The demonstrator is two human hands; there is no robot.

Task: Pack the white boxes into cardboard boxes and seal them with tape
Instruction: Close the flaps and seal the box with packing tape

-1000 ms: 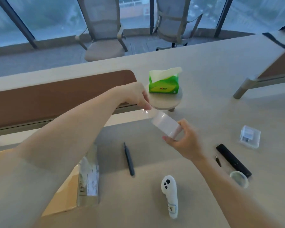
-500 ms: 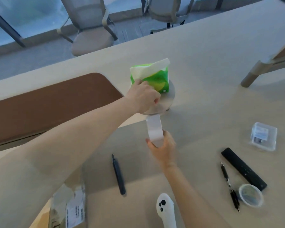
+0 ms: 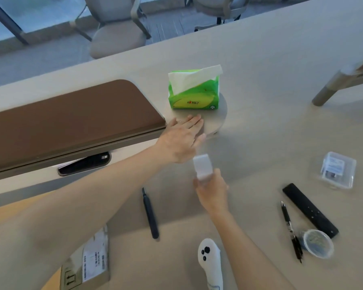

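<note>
Cardboard box lies on the desk, behind and left of the grip. The right hand clamps the white box by its near end, long axis pointing away. Just beyond, the left hand rests flat, fingers straight.

A pale beige table is shown, bordered on the left by a brown panel. Laid on it are a low round stand, a dark pen-like tool, a white controller, a black pen, a black remote and a clear plastic case. What may be a clear round tub is set just beside the remote. A labelled cardboard box is placed at the near left.
</note>
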